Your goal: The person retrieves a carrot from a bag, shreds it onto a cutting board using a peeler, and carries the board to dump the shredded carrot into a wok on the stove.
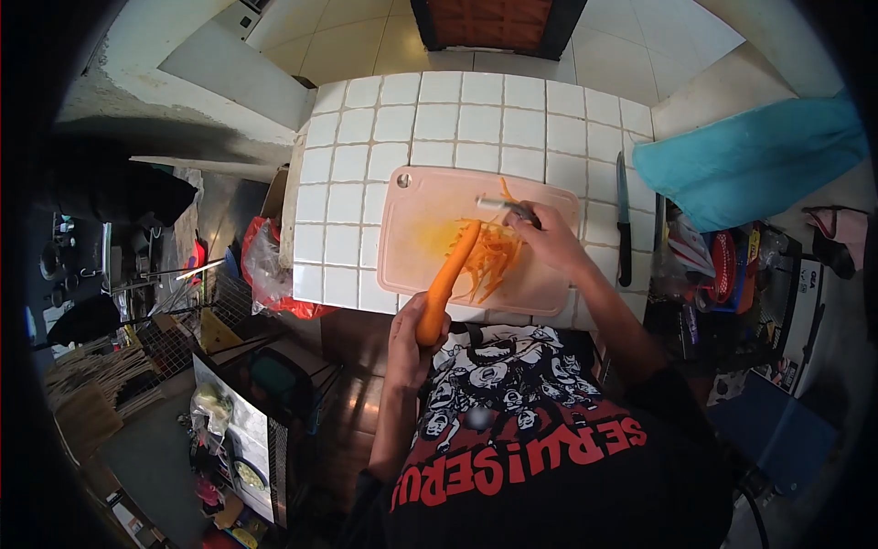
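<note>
A large orange carrot (445, 285) slants over the near edge of a pink cutting board (412, 220). My left hand (412, 339) is closed around its thick lower end. In my right hand (547, 236) is a peeler (498, 205) with a dark handle and a pale metal head, held just above and right of the carrot's far tip. A gap shows between the peeler head and the carrot. Orange shavings (494, 259) lie in a loose pile on the board, right of the carrot, with one strip farther up.
The board rests on a white tiled counter (347, 165). A knife with a black handle (624, 220) lies right of the board. Beyond it hangs a teal cloth (750, 160). Left of the counter is a red plastic bag (265, 270).
</note>
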`<state>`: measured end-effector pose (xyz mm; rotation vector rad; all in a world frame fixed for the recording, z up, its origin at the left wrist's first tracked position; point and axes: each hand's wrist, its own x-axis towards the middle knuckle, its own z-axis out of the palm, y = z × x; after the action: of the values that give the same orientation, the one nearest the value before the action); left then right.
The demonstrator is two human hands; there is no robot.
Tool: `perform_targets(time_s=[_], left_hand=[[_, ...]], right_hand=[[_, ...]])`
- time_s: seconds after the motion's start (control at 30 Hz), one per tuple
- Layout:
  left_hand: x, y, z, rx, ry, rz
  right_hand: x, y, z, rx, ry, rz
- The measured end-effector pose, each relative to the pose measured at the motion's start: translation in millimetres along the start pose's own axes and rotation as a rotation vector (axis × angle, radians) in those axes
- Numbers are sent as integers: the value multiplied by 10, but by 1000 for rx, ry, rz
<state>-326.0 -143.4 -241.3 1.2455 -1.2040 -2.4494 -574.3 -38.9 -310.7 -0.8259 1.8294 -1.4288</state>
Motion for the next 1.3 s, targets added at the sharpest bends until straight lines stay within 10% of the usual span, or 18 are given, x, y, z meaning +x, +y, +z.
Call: perform_targets(time_s=[0.13,0.53,0.83,0.93,1.1,1.3], left_hand=[[12,-5,-41,-67,-41,-32],[4,26,-140,-229,-21,-28],[79,112,47,-230,-16,-38],[81,90,28,-223,-34,-48],[72,19,28,-208,-70,-72],[40,-18,68,-136,-95,-79]], right_hand=[[-51,-91,-217,-492,-107,184],[-113,4,-291,475,-54,415],[-212,-43,-195,-527,-84,-117],[-209,-117,-194,-428,-42,-41],[-160,-392,17,737,-126,558],[-25,-264,247,894,-79,526]])
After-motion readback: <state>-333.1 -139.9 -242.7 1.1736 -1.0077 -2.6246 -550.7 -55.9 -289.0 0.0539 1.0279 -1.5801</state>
